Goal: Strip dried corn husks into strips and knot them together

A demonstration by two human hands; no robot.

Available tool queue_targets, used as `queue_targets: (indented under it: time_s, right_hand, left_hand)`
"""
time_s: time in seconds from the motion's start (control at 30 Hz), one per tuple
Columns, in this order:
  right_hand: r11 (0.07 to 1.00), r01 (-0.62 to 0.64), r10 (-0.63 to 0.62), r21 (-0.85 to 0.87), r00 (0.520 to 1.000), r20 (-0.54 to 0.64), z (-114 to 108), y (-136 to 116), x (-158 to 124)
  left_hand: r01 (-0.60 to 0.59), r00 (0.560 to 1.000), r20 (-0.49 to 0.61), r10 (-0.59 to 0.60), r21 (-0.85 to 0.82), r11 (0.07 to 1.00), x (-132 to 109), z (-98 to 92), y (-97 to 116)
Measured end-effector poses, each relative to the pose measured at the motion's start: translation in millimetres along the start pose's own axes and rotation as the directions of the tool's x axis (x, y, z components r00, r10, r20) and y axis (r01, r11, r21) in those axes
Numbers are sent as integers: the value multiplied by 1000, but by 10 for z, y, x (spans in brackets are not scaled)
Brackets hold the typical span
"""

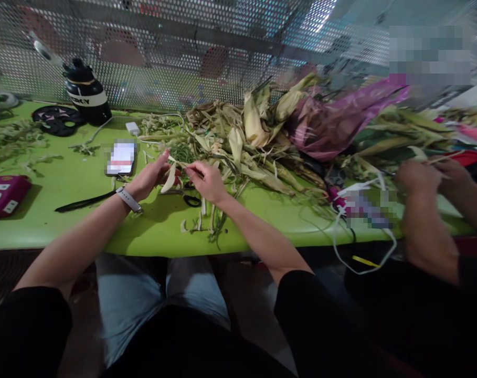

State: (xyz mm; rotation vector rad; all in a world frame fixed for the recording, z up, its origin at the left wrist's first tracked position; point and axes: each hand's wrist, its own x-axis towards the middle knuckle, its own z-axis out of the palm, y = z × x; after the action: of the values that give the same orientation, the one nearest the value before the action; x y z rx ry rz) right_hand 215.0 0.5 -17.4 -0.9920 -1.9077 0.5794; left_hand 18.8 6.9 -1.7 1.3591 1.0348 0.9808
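While a purple box (pixel 8 195) sits far left on the green surface (pixel 84 226), a black bottle (pixel 86 92) is upper left, phone (pixel 121 157) just below and right of it. Around mid-frame my left hand (pixel 155 172) and right hand (pixel 207 181) are close together, both pinching a pale husk strip (pixel 169 179) between them. Right of centre: a messy husk pile (pixel 257 134), then a pink plastic bag (pixel 325 126).

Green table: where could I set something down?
Bare: between the magenta box and smartphone, and in front, between the right forearm and white cable. Crowded: beyond the right hand, with corn husks and pink plastic bag.
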Motion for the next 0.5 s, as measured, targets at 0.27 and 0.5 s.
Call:
queue_targets:
  time_s: [0.27, 0.5]
  right_hand:
    - [977, 70, -99, -203, 986, -136, -17, 24, -5]
    - [949, 167, -156, -266, 986, 62, 76, 19, -31]
  left_hand:
    - [-273, 878, -335, 342, 237, 932, -27, -21, 72]
    - [-208, 970, -81, 229, 208, 956, -62, 74, 13]
